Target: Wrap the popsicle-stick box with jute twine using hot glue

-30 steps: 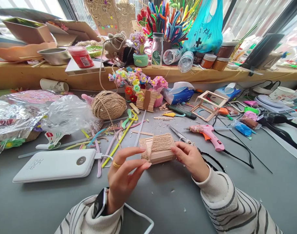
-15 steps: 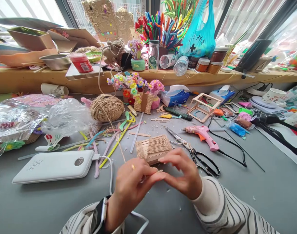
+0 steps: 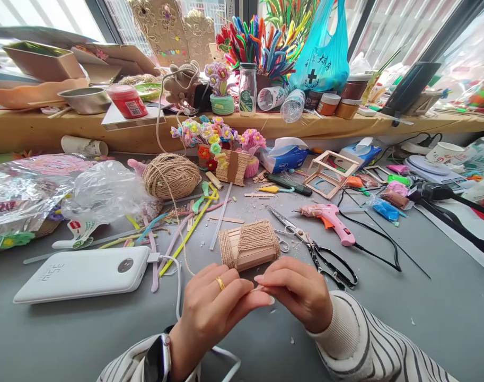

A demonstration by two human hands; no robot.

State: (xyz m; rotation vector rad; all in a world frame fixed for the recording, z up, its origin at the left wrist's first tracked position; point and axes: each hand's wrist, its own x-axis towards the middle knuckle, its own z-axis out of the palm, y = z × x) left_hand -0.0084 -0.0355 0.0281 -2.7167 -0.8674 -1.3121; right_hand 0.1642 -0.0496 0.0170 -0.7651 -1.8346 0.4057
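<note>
My left hand (image 3: 216,300), with a ring on one finger, is closed on the jute twine (image 3: 185,253), which runs down to it from a twine ball (image 3: 172,176). My right hand (image 3: 299,289) pinches a short end of the same strand, its fingertips meeting those of the left. Most of the held strand is hidden by the fingers. Just beyond both hands lies a small wooden-stick piece (image 3: 245,255), partly wrapped in twine. To the right of it are large black-handled scissors (image 3: 313,244).
A pink glue gun (image 3: 331,220) with a black cord lies to the right. On the left sits a white power bank (image 3: 86,276), its cable passing under my left arm. Farther back are a stick frame (image 3: 331,172), a green-handled cutter (image 3: 289,183) and pipe-cleaner flowers (image 3: 210,135).
My right hand's raised fingers have come down into a pinch close to the left fingertips. The twine between ball and left hand now hangs slacker, and the view has shifted slightly.
</note>
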